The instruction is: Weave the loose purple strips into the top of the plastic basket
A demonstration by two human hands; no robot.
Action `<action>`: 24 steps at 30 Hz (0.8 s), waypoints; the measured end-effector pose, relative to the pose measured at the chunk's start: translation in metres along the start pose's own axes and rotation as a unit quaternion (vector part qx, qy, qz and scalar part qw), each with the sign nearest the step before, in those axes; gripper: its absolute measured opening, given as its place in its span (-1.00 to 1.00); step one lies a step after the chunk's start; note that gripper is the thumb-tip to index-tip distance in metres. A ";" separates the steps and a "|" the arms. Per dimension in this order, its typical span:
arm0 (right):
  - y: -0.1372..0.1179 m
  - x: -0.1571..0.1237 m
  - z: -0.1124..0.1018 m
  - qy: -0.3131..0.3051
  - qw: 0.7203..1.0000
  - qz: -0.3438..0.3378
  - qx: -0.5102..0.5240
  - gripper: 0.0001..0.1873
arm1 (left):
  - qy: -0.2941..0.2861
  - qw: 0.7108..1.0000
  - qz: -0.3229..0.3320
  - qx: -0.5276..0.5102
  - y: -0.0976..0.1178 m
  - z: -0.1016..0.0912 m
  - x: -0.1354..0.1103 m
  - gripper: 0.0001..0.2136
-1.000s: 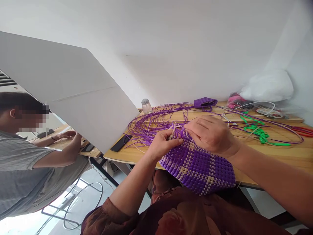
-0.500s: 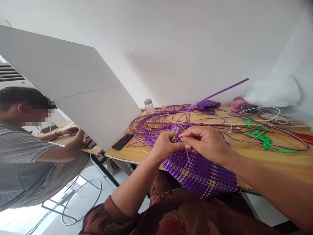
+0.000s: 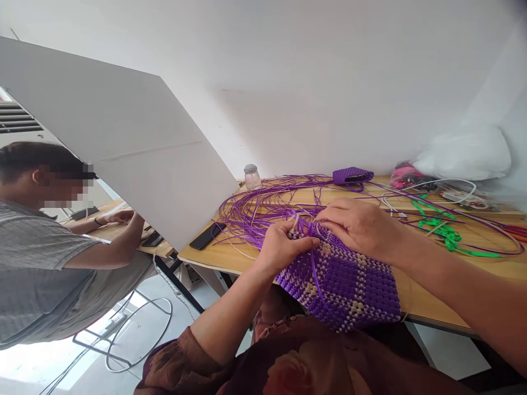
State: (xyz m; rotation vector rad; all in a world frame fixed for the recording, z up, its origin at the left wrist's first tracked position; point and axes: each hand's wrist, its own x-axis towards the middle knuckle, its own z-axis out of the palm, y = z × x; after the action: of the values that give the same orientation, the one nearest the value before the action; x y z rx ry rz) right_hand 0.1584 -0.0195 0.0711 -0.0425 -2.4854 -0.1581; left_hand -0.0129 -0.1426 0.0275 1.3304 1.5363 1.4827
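A woven purple basket [image 3: 346,280] with cream checks leans between my lap and the table edge, its upper rim between my hands. My left hand [image 3: 284,244] is closed on the upper left of the rim, thumb across the weave. Close by, my right hand [image 3: 356,225] has its fingers pinched together at the rim, where a thin strip appears to run into them; the fingertips partly hide it. One loose purple strip [image 3: 316,274] hangs down the basket's face. Long purple strips [image 3: 242,219] fan out from the rim over the table.
On the wooden table [image 3: 473,274] lie a black phone [image 3: 207,236], a glass jar [image 3: 252,178], a small purple woven piece [image 3: 352,175], green strips [image 3: 447,236] and a white bag [image 3: 465,153]. Past a white partition [image 3: 144,137] on the left, another person [image 3: 45,258] sits working.
My right hand has moved right and slightly up, away from my left thumb, uncovering more of the basket's face. The purple strip that stuck up to the right no longer shows there.
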 end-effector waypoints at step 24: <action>-0.022 -0.020 0.010 -0.005 0.997 0.053 -0.054 -0.81 | 0.016 0.995 0.033 -0.091 -0.016 0.006 0.000 -0.70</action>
State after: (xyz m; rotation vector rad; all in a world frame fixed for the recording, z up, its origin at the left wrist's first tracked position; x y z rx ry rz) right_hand 0.1666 -0.0399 0.0487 -0.2205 -2.4757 -0.2488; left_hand -0.0114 -0.1382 0.0110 1.2671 1.3520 1.6496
